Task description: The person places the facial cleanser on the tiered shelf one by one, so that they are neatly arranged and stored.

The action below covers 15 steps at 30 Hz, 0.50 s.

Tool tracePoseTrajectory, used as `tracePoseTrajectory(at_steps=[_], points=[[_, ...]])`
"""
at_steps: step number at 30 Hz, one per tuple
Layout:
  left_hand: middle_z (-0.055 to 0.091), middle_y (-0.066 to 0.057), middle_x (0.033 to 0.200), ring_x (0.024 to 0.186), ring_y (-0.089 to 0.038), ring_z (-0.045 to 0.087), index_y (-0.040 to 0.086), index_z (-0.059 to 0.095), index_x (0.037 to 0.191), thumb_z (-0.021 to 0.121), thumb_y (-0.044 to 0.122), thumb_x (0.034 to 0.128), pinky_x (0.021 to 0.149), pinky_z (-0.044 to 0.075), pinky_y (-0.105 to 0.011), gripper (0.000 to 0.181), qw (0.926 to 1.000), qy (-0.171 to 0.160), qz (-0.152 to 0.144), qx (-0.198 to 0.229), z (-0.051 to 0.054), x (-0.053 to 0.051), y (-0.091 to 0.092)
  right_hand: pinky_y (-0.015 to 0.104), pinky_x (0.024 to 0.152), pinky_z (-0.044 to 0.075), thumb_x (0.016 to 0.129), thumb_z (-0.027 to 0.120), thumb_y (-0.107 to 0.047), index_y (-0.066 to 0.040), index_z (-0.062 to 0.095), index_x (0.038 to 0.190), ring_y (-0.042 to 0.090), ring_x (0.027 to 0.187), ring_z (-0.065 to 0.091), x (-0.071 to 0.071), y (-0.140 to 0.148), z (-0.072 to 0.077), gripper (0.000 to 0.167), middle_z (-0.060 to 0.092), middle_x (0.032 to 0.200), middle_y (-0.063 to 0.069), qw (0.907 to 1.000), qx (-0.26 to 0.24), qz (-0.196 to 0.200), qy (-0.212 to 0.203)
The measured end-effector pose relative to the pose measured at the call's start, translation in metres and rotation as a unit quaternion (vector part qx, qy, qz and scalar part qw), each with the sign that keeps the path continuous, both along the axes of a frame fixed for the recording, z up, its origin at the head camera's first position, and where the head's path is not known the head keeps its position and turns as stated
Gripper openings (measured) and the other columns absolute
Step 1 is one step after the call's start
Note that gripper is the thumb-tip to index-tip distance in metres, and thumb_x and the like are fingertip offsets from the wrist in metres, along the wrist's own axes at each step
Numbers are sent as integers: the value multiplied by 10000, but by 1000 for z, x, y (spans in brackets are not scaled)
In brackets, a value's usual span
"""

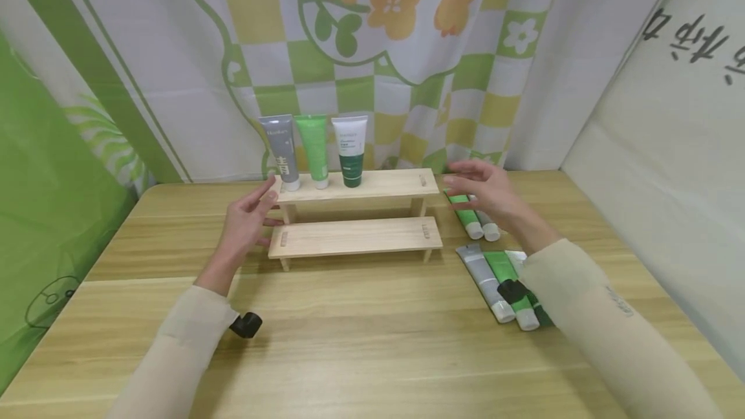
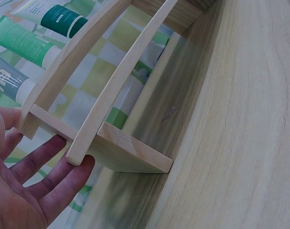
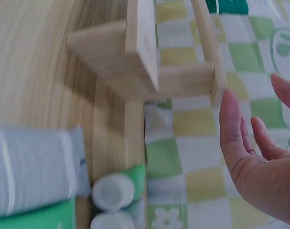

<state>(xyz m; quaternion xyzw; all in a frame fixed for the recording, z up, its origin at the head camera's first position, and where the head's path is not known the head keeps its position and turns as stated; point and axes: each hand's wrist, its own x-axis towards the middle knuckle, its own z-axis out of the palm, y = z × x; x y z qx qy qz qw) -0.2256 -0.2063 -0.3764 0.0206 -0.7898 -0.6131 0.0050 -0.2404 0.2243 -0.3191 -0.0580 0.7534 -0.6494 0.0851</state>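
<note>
So we had the two-tier wooden stand (image 1: 372, 236) mid-frame, with the gray squeeze tube (image 1: 280, 150), bright green tube (image 1: 314, 147) and white-and-dark-green tube (image 1: 350, 147) upright on their caps along the left of its upper shelf (image 1: 390, 183). Our left hand (image 1: 243, 222) touched the stand's left end, fingers loosely extended; our right hand (image 1: 487, 191) held nothing, fingers relaxed just beside the right end. Our worry: an uneven nudge from the left would probably rock those narrow caps, and the gray one, nearest the edge, looked likeliest to topple. Also, our right sleeve (image 1: 567, 277) and black wrist camera (image 1: 512, 290) hung over the lying gray tube (image 1: 484, 282) and its neighbors at lower right, so dropping that forearm could've scattered them.
</note>
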Motion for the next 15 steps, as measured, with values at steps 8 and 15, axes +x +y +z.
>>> tracePoseTrajectory(at_steps=[8,15], points=[[552,-197,1419,860,-181,710,360,404,1532,539,510,1014,639,620,-460,556,10000,23,-15,-55,0,-1,0,394,926,566,1034,601,-219,62,303,1511,198,1069,623,-3,40,-10,629,515,1311,90,9974,138,231,-665],[563,-203,1403,855,-181,711,352,407,1532,538,498,1018,631,620,-459,550,10000,41,-10,-25,0,0,0,488,1075,442,1062,540,-229,65,155,1558,421,1347,397,-9,69,-19,693,344,1487,255,9916,12,448,-1214]])
